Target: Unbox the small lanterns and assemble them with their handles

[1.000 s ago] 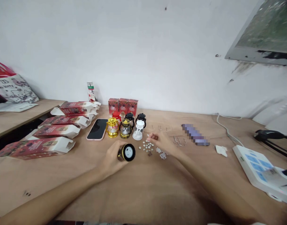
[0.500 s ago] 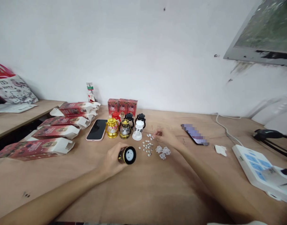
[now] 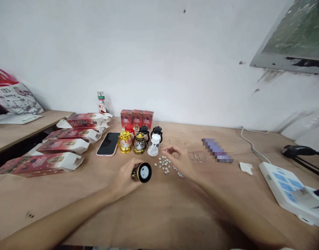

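Note:
My left hand (image 3: 127, 177) is wrapped round a small black and gold lantern (image 3: 144, 173), tipped so that its round base, with a white disc inside, faces me. Over the right side of the small parts, my right hand (image 3: 179, 159) has its fingertips brought together; whatever they may pinch is too small to make out. Below its fingertips lie several small round silvery discs (image 3: 164, 163). White flat pieces (image 3: 179, 173) are partly hidden beneath that hand. Behind them stand several upright lanterns, among them a white lantern (image 3: 154, 145) and a gold lantern (image 3: 125, 141).
Red printed boxes (image 3: 137, 119) stand near the wall, and opened boxes (image 3: 42, 163) lie at left. A pink-edged phone (image 3: 108, 144) is beside the lanterns. Bent wire pieces (image 3: 198, 158), a second phone (image 3: 217, 150) and a white power strip (image 3: 287, 187) lie at right.
My right hand has moved slightly left and toward me, now covering much of the white pieces and uncovering the wire pieces. My left hand keeps the lantern almost still.

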The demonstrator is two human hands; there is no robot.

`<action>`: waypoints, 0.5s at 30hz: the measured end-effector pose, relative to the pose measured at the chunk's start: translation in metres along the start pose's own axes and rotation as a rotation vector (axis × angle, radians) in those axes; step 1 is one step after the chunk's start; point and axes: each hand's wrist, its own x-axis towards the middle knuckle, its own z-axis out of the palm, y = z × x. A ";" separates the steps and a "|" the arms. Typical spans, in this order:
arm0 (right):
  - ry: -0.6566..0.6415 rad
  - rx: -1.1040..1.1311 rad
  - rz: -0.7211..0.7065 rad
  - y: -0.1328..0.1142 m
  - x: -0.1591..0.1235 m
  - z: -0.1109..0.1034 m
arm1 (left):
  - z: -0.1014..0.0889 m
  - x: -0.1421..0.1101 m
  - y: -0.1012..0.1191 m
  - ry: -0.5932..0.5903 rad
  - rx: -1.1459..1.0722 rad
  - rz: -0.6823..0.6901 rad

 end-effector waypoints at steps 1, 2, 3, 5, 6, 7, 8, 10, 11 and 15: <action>-0.013 -0.007 -0.105 -0.011 -0.006 0.002 | 0.000 0.000 0.000 0.004 0.000 0.017; -0.041 -0.020 -0.200 -0.020 -0.011 0.005 | 0.000 0.000 0.001 0.011 0.002 0.040; -0.071 -0.043 -0.291 -0.027 -0.016 0.008 | 0.000 0.000 0.001 0.019 0.006 0.065; -0.116 -0.113 -0.447 -0.035 -0.023 0.013 | 0.001 0.000 0.001 0.027 0.019 0.109; -0.123 -0.154 -0.507 -0.036 -0.026 0.015 | 0.001 -0.001 0.000 0.028 0.025 0.125; -0.121 -0.188 -0.549 -0.035 -0.027 0.018 | 0.002 -0.001 0.000 0.027 0.032 0.134; -0.117 -0.208 -0.574 -0.034 -0.029 0.020 | 0.002 -0.001 -0.001 0.022 0.037 0.138; -0.115 -0.210 -0.568 -0.029 -0.032 0.024 | 0.003 -0.002 -0.001 0.018 0.048 0.135; -0.116 -0.199 -0.547 -0.027 -0.033 0.026 | 0.003 -0.002 -0.002 0.021 0.054 0.135; -0.098 -0.146 -0.461 -0.026 -0.040 0.030 | 0.004 -0.003 -0.003 0.043 0.076 0.147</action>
